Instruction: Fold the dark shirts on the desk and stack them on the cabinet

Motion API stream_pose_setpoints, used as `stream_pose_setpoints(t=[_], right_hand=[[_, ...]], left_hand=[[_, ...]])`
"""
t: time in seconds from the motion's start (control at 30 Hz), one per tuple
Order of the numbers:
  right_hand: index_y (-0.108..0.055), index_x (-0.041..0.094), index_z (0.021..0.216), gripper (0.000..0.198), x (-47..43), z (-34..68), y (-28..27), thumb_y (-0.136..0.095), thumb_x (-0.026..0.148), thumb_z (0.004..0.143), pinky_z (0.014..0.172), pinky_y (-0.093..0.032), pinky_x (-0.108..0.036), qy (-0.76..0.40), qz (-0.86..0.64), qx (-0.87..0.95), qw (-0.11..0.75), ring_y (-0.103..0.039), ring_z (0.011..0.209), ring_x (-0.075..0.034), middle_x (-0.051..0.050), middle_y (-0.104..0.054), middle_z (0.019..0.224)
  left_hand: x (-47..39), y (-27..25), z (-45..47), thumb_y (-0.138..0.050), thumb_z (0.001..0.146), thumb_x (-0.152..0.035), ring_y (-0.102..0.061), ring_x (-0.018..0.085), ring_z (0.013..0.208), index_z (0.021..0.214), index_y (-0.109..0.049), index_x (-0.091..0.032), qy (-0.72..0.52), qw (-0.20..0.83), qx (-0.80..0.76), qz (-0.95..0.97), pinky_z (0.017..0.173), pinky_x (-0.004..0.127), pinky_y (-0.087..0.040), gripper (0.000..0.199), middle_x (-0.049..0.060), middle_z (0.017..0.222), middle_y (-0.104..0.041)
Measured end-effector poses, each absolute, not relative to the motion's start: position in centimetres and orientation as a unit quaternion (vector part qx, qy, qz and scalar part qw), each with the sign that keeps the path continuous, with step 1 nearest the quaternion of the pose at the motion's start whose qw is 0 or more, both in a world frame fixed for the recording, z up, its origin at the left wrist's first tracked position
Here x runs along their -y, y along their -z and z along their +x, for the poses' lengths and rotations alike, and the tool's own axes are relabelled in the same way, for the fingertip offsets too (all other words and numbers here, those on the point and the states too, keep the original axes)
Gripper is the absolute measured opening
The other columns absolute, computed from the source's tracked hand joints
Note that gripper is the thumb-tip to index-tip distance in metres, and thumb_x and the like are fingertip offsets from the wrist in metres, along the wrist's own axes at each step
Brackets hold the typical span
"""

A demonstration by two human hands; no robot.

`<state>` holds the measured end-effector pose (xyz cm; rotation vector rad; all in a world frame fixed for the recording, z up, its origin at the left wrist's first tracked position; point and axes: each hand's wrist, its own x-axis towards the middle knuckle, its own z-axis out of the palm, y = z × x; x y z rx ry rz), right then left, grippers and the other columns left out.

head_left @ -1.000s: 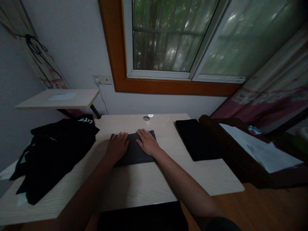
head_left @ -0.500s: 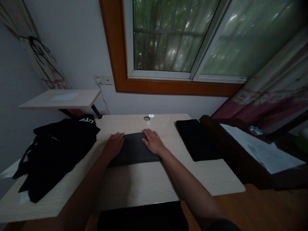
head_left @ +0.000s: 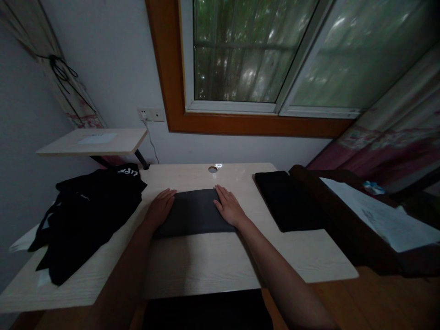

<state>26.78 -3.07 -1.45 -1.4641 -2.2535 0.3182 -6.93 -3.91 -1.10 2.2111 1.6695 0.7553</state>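
Observation:
A flat dark grey rectangle [head_left: 195, 213], which looks like folded cloth, lies on the light wooden table [head_left: 213, 261] in front of me. My left hand [head_left: 160, 208] rests along its left edge, fingers stretched out and pointing away from me. Along the opposite edge, my right hand [head_left: 229, 205] lies flat with its thumb apart on the grey surface. Neither hand grips anything. To the right sits a flat black folded piece, apparently cloth [head_left: 287, 199]. Black garments [head_left: 92, 211] with white lettering are heaped on the left.
A small raised shelf [head_left: 120, 142] with a paper [head_left: 97, 138] on it stands at the back left. Behind the table are a wall socket [head_left: 150, 114] and a wood-framed window [head_left: 220, 123]. A dark piece of furniture with a white sheet [head_left: 381, 211] is at the right.
My right hand has slid rightward to the grey cloth's right edge, uncovering more of its surface. My left hand has shifted slightly outward. The view has turned a little left.

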Motion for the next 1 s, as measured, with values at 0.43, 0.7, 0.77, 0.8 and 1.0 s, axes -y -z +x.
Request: stream_pose_setpoints(t=[0.43, 0.7, 0.77, 0.8, 1.0], right_hand=[[-0.037, 0.024, 0.158, 0.058, 3.22, 27.05, 1.15, -0.043, 0.039, 0.103, 0.124, -0.026, -0.052, -0.135, -0.522, 0.803, 0.253, -0.037, 0.149, -0.026, -0.008, -0.038, 0.163], [-0.043, 0.022, 0.155, 0.056, 2.87, 27.18, 1.59, -0.046, 0.039, 0.101, 0.123, -0.03, -0.051, -0.132, -0.508, 0.802, 0.285, -0.042, 0.146, -0.026, -0.01, -0.045, 0.159], [-0.044, 0.023, 0.155, 0.056, 2.82, 27.21, 1.7, -0.046, 0.039, 0.101, 0.123, -0.03, -0.051, -0.131, -0.505, 0.802, 0.291, -0.043, 0.146, -0.026, -0.009, -0.045, 0.159], [-0.044, 0.023, 0.155, 0.056, 2.81, 27.22, 1.73, -0.046, 0.038, 0.101, 0.123, -0.031, -0.051, -0.13, -0.505, 0.801, 0.293, -0.043, 0.146, -0.027, -0.009, -0.045, 0.158], [-0.046, 0.022, 0.153, 0.055, 2.85, 27.18, 1.73, -0.047, 0.038, 0.101, 0.122, -0.031, -0.051, -0.126, -0.511, 0.797, 0.298, -0.044, 0.145, -0.027, -0.009, -0.047, 0.157]], left_hand=[[3.73, 1.63, -7.45, -0.033, 0.102, -0.044, -0.051, 0.022, 0.138, 0.13, -0.067, -0.017, -0.316, 0.129, -0.559, 0.756, 0.122, 0.045, -0.034, 0.052, 0.009, 0.138, -0.066], [3.68, 1.61, -7.46, -0.033, 0.103, -0.044, -0.056, 0.022, 0.133, 0.126, -0.069, -0.022, -0.328, 0.12, -0.557, 0.754, 0.12, 0.047, -0.038, 0.048, 0.006, 0.135, -0.069], [3.7, 1.59, -7.43, -0.034, 0.102, -0.043, -0.056, 0.023, 0.133, 0.126, -0.069, -0.021, -0.331, 0.117, -0.555, 0.754, 0.119, 0.048, -0.039, 0.048, 0.007, 0.134, -0.069], [3.72, 1.59, -7.4, -0.034, 0.102, -0.043, -0.056, 0.023, 0.133, 0.125, -0.069, -0.021, -0.333, 0.116, -0.555, 0.754, 0.119, 0.048, -0.039, 0.048, 0.007, 0.133, -0.069], [3.81, 1.51, -7.31, -0.034, 0.102, -0.043, -0.057, 0.023, 0.131, 0.123, -0.07, -0.021, -0.336, 0.113, -0.555, 0.753, 0.119, 0.048, -0.039, 0.047, 0.006, 0.131, -0.07]])
